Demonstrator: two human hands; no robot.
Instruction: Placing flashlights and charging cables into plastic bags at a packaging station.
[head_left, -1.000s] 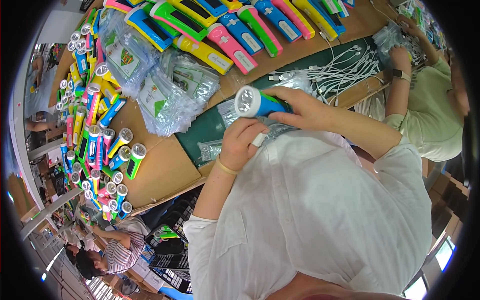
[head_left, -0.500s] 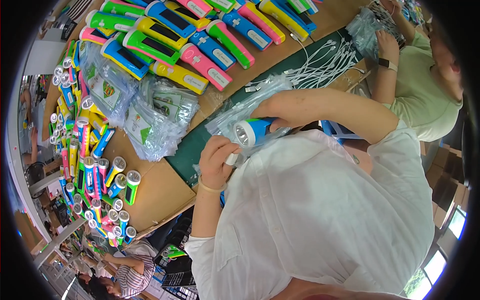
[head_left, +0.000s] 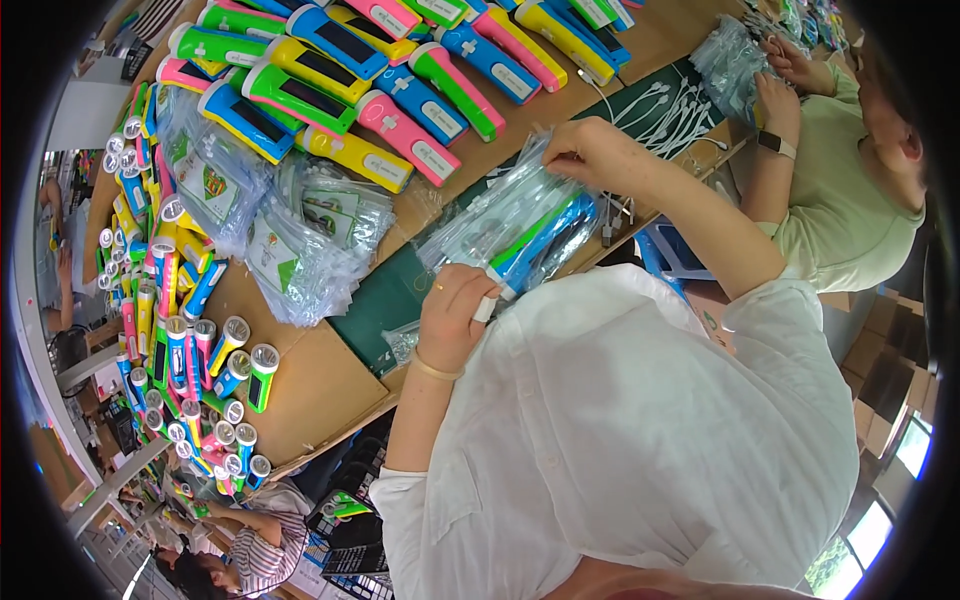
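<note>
A blue-and-green flashlight [head_left: 545, 240] lies in a clear plastic bag [head_left: 470, 230] between the person's two hands, at the near edge of the tabletop [head_left: 385, 312]; its long axis runs aslant, from the left hand [head_left: 455, 315] at its lower-left end up toward the right hand [head_left: 595, 158] beyond its upper-right end; the left hand is the nearer, just beside that lower end, its fingers curled closed on the bag; the right hand is above and past the other end, its fingertips drawn narrow in a pinch over the bag's far edge; whether film is caught between them I cannot tell.

By count: one flashlight is in the bag; along the near side of the large pile lie one yellow flashlight [head_left: 357, 160], one pink flashlight [head_left: 407, 138] and one green-and-pink flashlight [head_left: 456, 90], with one blue flashlight [head_left: 425, 103] between the last two; the rest of that pile, and the crowd of upright flashlights [head_left: 187, 365] on the left, overlap too much to count; the printed bags [head_left: 300, 255] lie in overlapping heaps, their number hidden; the white cables [head_left: 680, 115], well to the right, tangle beyond counting; past them are two hands of one co-worker [head_left: 850, 200], both at a bunch of clear bags [head_left: 725, 65]; one cardboard sheet [head_left: 318, 365] shows bare at the left.
</note>
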